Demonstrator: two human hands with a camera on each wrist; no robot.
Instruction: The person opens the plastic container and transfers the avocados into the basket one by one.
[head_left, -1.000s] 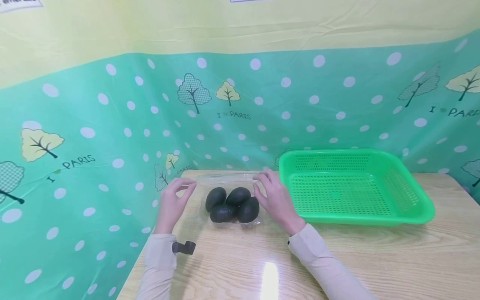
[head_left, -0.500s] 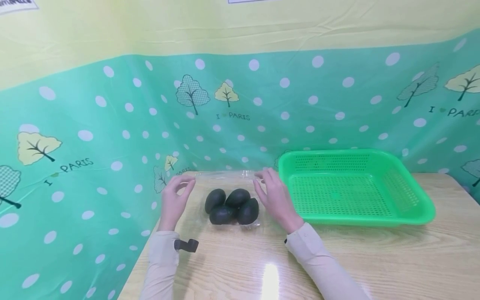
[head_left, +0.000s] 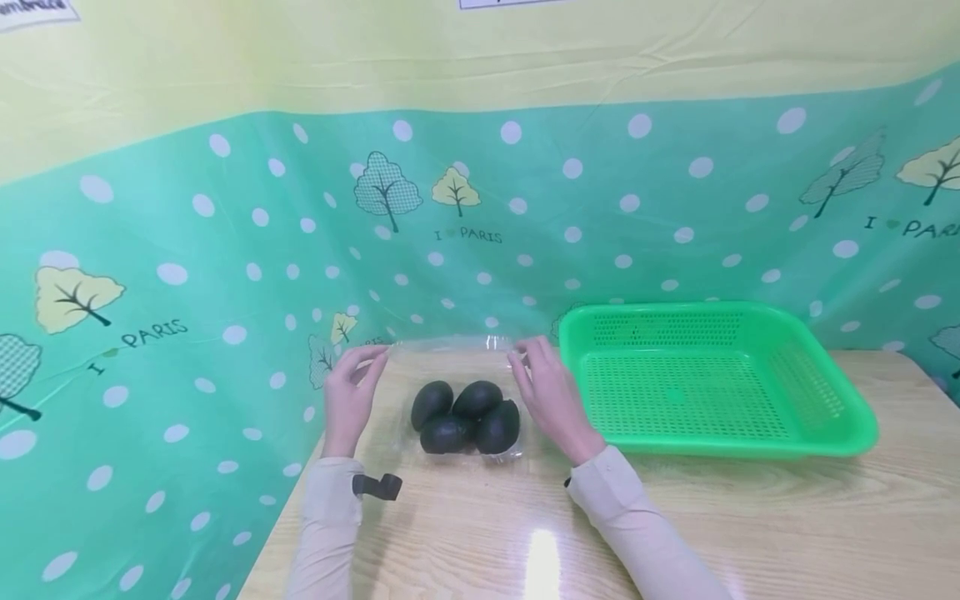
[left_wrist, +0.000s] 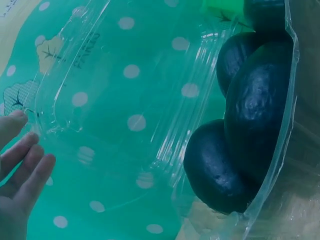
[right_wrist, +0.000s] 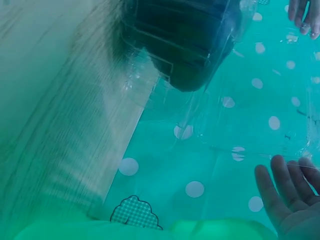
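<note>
A clear plastic clamshell box (head_left: pixel 517 450) stands on the wooden table with several dark, glossy avocados (left_wrist: pixel 260 107) in its base. Its transparent lid (left_wrist: pixel 115 100) is raised at the far side, between the two hands. At the lid's left corner, my left hand (head_left: pixel 351 400) pinches the edge between thumb and fingers. My right hand (head_left: pixel 551 400) grips the opposite corner, its thumb toward the avocados. The right wrist view shows the right hand's fingers (right_wrist: pixel 282 187) along the lid's edge, its thumb hidden there.
Close by on the right, a green perforated plastic basket (head_left: pixel 675 446) stands on the wooden table (head_left: pixel 465 533). A green dotted cloth (head_left: pixel 480 250) hangs behind the table and along its left side. A black strap camera mount (head_left: pixel 378 486) sits at the left wrist.
The lid's far edge has risen slightly against the avocados, both hands staying at its corners. Avocados and basket keep their places; the head view has shifted a little.
</note>
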